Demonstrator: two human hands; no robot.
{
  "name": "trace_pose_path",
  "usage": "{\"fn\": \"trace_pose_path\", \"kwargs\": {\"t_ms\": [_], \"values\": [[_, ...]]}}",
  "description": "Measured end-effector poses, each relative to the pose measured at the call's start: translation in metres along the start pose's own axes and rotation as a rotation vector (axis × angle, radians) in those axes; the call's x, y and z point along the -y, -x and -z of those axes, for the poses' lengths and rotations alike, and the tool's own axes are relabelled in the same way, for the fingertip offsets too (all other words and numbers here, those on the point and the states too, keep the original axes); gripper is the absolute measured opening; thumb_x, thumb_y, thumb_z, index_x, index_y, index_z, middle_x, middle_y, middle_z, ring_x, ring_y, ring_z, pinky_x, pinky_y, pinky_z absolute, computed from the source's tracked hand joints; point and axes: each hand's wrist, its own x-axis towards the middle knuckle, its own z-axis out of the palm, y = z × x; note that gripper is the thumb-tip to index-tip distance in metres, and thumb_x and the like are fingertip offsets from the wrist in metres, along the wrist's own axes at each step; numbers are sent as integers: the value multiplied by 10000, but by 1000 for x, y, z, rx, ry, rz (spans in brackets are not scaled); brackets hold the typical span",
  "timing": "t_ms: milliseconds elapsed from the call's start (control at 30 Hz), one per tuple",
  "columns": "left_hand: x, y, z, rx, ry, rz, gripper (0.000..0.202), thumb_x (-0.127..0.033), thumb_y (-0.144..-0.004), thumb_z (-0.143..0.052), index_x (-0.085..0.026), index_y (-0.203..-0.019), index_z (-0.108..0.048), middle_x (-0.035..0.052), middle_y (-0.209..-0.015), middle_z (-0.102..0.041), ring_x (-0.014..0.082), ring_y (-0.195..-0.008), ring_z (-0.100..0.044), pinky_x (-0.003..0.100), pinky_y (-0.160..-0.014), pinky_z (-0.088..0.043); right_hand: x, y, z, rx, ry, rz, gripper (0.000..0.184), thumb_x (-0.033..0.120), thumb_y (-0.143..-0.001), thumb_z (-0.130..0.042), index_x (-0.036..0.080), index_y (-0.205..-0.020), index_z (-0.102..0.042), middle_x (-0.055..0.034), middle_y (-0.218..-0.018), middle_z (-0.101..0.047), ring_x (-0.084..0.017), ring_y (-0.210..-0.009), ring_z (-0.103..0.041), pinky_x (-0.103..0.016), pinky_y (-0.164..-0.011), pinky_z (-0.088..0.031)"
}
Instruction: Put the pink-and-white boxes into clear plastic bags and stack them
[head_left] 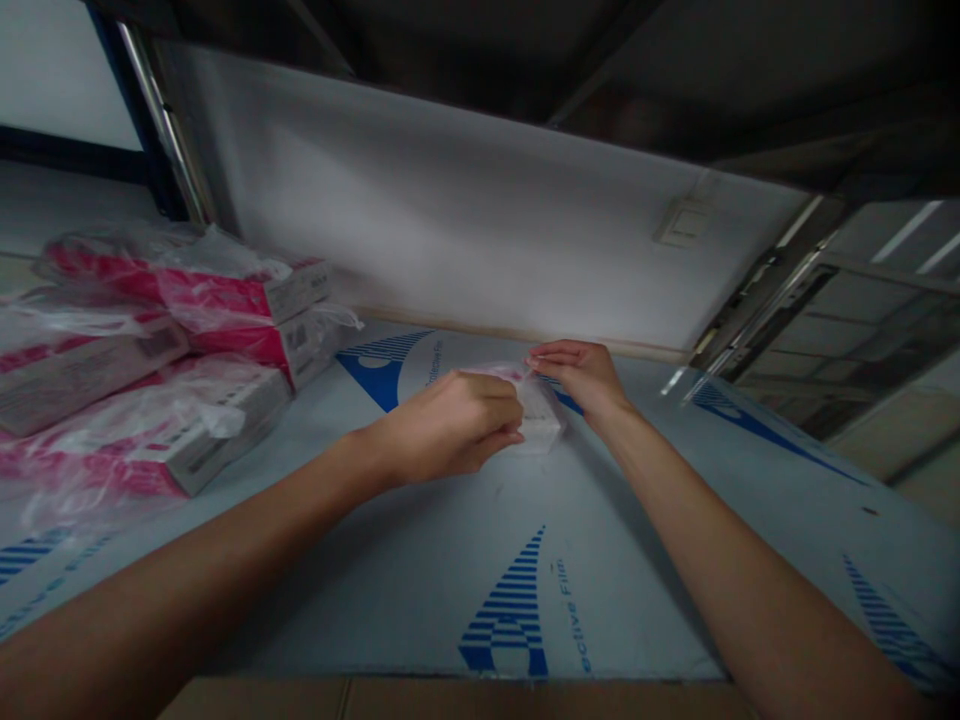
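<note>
**Blue-printed film (pixel 420 590) under a small wrapped box (pixel 541 415) held in two hands**

A white wall panel (pixel 450 200) fills the far side of the scene, with a pale switch plate (pixel 681 222) set toward its right end. A metal upright (pixel 169 125) stands at the far left, and a shiny, reflective panel (pixel 847 340) sits at the far right. Below the wall runs the worktop (pixel 622 600), covered by the film, whose blue stripes and lettering read as protective film. A strip of brown cardboard (pixel 450 700) shows along its near edge.

On the left of the worktop, several pink-and-white boxes (pixel 150 390) lie stacked and overlapping in clear plastic bags, well apart from the hands. In the middle, both arms reach forward from the near edge. The small wrapped box, white with a touch of pink under loose clear plastic, sits between the hands, slightly right of centre. Whether it touches the film is hard to tell.

The left hand (pixel 450 428) curls around the box's left end, its fingers (pixel 487 425) closed on the wrapping. The right hand (pixel 577 375) reaches in from the right, its fingers (pixel 541 355) pinching the plastic at the box's far corner.
</note>
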Motion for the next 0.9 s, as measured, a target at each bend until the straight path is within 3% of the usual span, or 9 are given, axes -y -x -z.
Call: {"fn": "trace_pose_path", "kwargs": {"t_ms": [133, 367, 500, 667, 767, 900], "values": [[2, 0, -4, 34, 170, 58, 78, -151, -890, -660, -145, -830, -709, 40, -807, -720, 143, -734, -662, 253, -687, -496, -15, -8, 6, -51, 161, 22, 164, 240, -638, -823, 187, -782, -765, -77, -788, -782, -222, -730, -729, -367, -741, -558], [6, 0, -2, 96, 256, 83, 90, -133, -852, -676, -169, -778, -713, 18, -776, -724, 136, -729, -668, 253, -709, -499, -19, -9, -1, -47, 423, 235, 102, 203, -765, -684, 174, -820, -765, -76, -786, -772, -207, -703, -716, -337, -706, -546], [5, 1, 1, 86, 234, 88, 88, -157, -848, -670, -176, -767, -698, 8, -753, -707, 131, -710, -649, 253, -704, -487, -17, -5, 1, 104, 463, 332, 146, 171, -797, -622, 204, -856, -751, -46, -839, -764, -190, -798, -697, -348, -794, -545], [12, 6, 0, 44, -35, 89, 303, -249, -959, -518, -164, -690, -631, 22, -677, -625, 139, -662, -598, 267, -651, -437, -8, 3, 11, 365, 321, 348, 192, 270, -879, -619, 261, -1010, -760, -59, -1225, -716, -222, -1122, -656, -439, -1009, -481], [19, 10, 2, 69, -175, 80, 331, -378, -961, -542, -165, -723, -632, 37, -723, -637, 162, -695, -611, 280, -643, -426, 3, 8, 15, 493, 378, 285, 223, 376, -891, -654, 286, -1065, -760, -60, -1124, -751, -237, -987, -694, -437, -915, -535], [26, 12, 7, 96, -220, 85, 377, -542, -877, -641, -171, -814, -639, 50, -823, -662, 182, -733, -631, 285, -650, -441, 14, 13, 16, 581, 399, 278, 337, 313, -808, -753, 279, -1142, -732, -64, -1085, -753, -235, -930, -697, -400, -848, -557]]}}
